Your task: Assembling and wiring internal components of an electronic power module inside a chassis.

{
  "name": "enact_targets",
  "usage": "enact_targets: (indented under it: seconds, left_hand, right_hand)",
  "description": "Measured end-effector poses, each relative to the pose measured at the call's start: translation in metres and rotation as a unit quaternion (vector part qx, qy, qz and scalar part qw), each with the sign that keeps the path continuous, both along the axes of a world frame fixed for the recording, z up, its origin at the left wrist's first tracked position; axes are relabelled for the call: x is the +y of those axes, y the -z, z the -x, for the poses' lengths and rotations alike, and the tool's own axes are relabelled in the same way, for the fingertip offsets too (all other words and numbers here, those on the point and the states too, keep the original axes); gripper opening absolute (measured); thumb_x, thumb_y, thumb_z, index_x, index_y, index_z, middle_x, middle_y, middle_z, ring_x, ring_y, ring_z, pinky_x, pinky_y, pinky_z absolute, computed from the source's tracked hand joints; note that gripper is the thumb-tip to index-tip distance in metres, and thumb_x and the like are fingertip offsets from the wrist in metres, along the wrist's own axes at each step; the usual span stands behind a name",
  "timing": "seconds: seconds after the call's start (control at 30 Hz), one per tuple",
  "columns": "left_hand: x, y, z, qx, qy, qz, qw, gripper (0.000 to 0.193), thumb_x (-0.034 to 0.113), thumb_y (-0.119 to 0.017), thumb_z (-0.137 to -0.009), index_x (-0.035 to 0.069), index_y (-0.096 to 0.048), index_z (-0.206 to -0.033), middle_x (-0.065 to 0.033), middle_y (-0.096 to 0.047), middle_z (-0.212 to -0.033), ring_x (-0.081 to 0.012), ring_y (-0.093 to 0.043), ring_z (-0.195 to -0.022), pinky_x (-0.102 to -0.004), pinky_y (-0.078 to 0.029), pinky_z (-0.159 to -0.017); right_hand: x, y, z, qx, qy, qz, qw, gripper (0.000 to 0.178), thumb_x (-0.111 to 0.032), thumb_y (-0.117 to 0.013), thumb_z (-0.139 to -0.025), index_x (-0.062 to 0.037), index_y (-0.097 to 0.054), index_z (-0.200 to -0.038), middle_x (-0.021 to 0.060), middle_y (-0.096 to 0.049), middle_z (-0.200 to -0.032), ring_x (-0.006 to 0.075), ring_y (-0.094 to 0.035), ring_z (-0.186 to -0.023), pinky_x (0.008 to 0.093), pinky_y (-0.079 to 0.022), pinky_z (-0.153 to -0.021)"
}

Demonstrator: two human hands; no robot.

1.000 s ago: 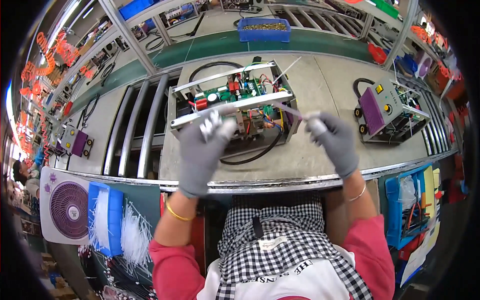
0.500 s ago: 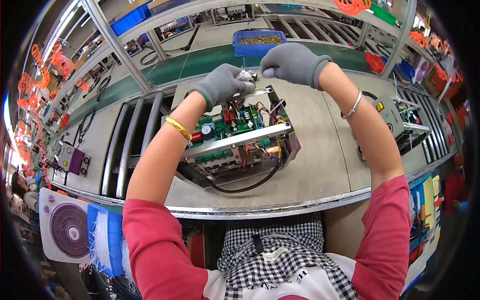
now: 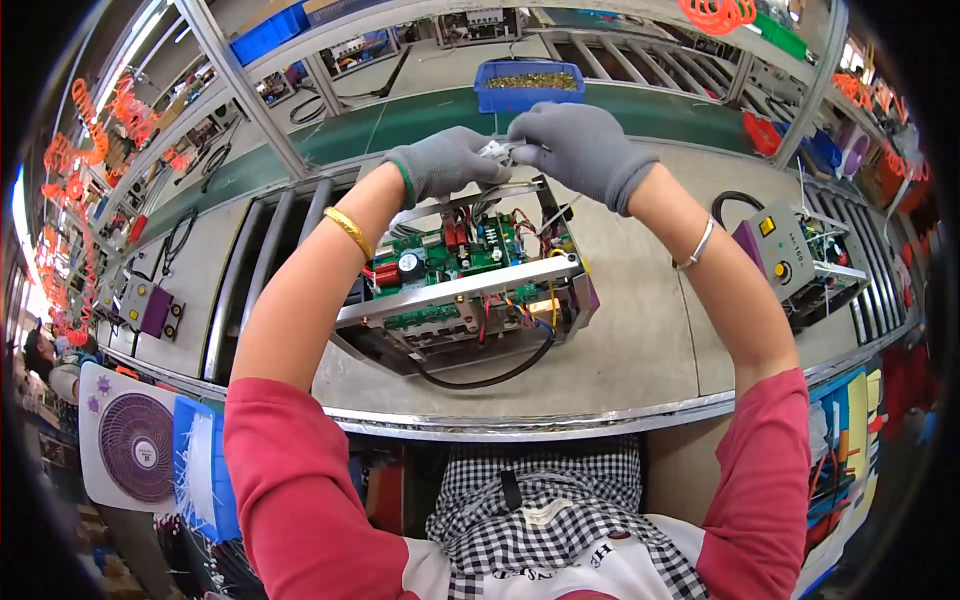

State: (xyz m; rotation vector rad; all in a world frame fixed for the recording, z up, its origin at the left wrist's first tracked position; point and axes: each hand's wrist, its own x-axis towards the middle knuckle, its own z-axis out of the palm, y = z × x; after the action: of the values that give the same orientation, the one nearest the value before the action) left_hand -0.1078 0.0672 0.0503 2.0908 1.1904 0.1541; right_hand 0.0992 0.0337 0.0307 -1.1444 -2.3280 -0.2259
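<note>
Both my hands wear grey knitted gloves and meet above the far side of an opened machine [image 3: 470, 300] with green circuit boards, a metal frame bar and coloured wires. My left hand [image 3: 450, 165] is closed, pinching a small white part [image 3: 497, 150] whose kind I cannot make out. Opposite it, my right hand [image 3: 585, 150] is closed too, its fingertips at the white part; what they grip is hidden. A thin pale strip [image 3: 562, 212] slants down below the right hand towards the machine. In front of the machine loops a black cable [image 3: 480, 385].
A second machine [image 3: 785, 250] stands at the right beside rollers [image 3: 875, 270]; more rollers [image 3: 265, 260] lie left. Behind is a blue bin [image 3: 530, 88] of small metal pieces. A purple-white fan [image 3: 135, 445] and a blue bin of white strips [image 3: 205, 470] hang by the near left edge.
My right hand has come down and left, its fingers now meeting the left hand at the white part. The thin pale strip now shows below it. The view has shifted slightly.
</note>
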Motion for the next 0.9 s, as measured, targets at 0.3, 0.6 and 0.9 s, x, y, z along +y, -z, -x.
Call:
enact_targets:
  seconds: [0.3,0.6,0.9]
  left_hand:
    - [0.038,0.030,0.008,-0.045,0.080,0.112,0.989,0.013,0.022,-0.068,-0.083,0.012,-0.063,-0.090,0.0050,-0.054,-0.070,-0.0034,-0.042,-0.054,-0.0211,-0.029,-0.042]
    - [0.061,0.051,0.001,0.005,0.052,0.101,0.994,0.015,0.021,-0.067,-0.083,0.009,-0.068,-0.091,0.0044,-0.055,-0.072,-0.0035,-0.044,-0.057,-0.0201,-0.033,-0.046]
    - [0.099,0.090,0.019,-0.077,0.135,0.057,0.986,0.024,0.025,-0.066,-0.084,0.008,-0.068,-0.102,0.0029,-0.054,-0.071,-0.0130,-0.052,-0.062,-0.0303,-0.044,-0.055]
  right_hand:
    - [-0.032,0.017,0.006,-0.022,-0.080,-0.042,0.996,0.015,-0.019,-0.069,-0.082,-0.0212,-0.069,-0.097,0.0046,-0.062,-0.091,0.0268,-0.061,-0.089,0.0395,-0.050,-0.071]
    - [-0.022,0.012,0.015,-0.174,-0.105,-0.109,0.973,0.022,-0.015,-0.063,-0.082,-0.0272,-0.069,-0.099,0.0042,-0.062,-0.089,0.0275,-0.063,-0.086,0.0390,-0.051,-0.070]
    - [-0.023,0.010,0.028,-0.196,-0.119,-0.106,0.968,0.017,-0.015,-0.064,-0.079,-0.0230,-0.069,-0.094,0.0032,-0.062,-0.090,0.0272,-0.064,-0.087,0.0390,-0.051,-0.069]
